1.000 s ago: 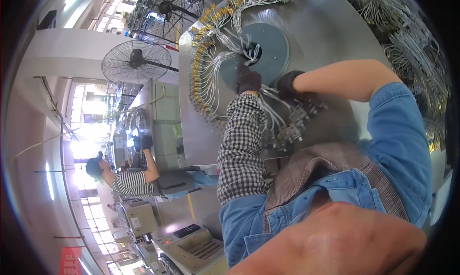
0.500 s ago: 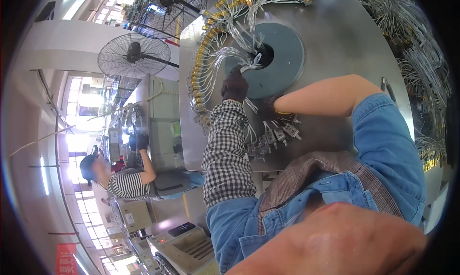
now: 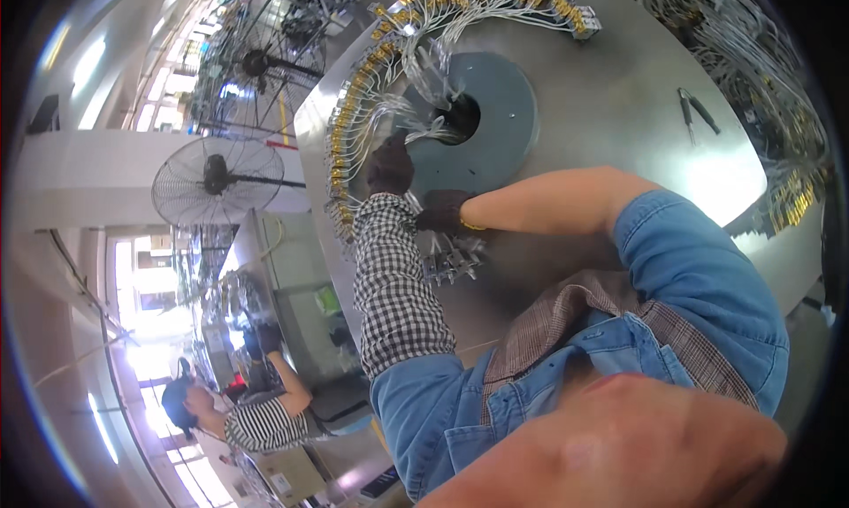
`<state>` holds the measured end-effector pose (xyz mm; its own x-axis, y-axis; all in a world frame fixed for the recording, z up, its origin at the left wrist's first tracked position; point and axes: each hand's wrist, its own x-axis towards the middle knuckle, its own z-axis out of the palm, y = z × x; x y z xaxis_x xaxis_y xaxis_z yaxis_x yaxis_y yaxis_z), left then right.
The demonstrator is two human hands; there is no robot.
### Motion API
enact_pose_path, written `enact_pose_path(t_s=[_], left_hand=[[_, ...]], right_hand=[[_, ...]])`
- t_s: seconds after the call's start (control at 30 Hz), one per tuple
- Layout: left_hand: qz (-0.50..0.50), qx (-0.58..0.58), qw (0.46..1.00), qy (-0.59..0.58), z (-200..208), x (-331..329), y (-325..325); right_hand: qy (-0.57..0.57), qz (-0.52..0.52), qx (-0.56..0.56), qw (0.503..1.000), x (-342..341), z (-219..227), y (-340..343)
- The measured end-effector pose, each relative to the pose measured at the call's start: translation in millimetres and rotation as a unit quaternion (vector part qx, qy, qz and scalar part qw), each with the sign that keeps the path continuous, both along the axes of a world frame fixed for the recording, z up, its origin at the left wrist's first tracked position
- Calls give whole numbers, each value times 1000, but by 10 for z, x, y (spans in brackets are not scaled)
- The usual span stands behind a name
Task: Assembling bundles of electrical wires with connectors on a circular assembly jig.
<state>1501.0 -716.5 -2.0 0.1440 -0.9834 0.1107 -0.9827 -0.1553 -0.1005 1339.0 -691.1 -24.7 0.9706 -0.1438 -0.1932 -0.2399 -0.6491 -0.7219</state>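
Note:
My left hand (image 3: 391, 165), in a dark glove, is closed round a bundle of white wires (image 3: 423, 129) at the left side of a grey round disc (image 3: 504, 141). The wires' free ends reach toward the dark hole in the disc's middle. My right hand (image 3: 445, 212), also gloved, is just below the disc, close to my left cuff; its fingers are hidden. Under it lie several metal connectors (image 3: 453, 266). More wires fan out to a curved row of yellow-and-metal connectors (image 3: 340, 141) around the disc's left and far side.
The shiny metal table (image 3: 610, 84) carries the disc. Pliers (image 3: 694, 114) with dark handles lie at the right. Bundles of grey wires (image 3: 734, 57) fill the far right edge. Left of the table are a fan (image 3: 217, 174) and a person in a striped shirt (image 3: 265, 424) at another bench.
The view has shifted, bringing the pliers fully into sight. My right hand has moved left toward my left cuff, over the near connectors. My left hand stays at the wires.

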Motion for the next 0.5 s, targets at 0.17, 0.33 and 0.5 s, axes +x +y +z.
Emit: enact_pose_path(t_s=[0.17,0.33,0.5], left_hand=[[-122,-27,991,-45,103,-96,-261],[-192,-221,956,-17,165,-603,-732],[-140,-185,968,-96,466,-1830,-1480]], right_hand=[[-112,-209,20,971,-731,-212,-232],[-223,-319,4,921,-1780,74,-804],[-169,-401,167,885,-2515,602,-874]])
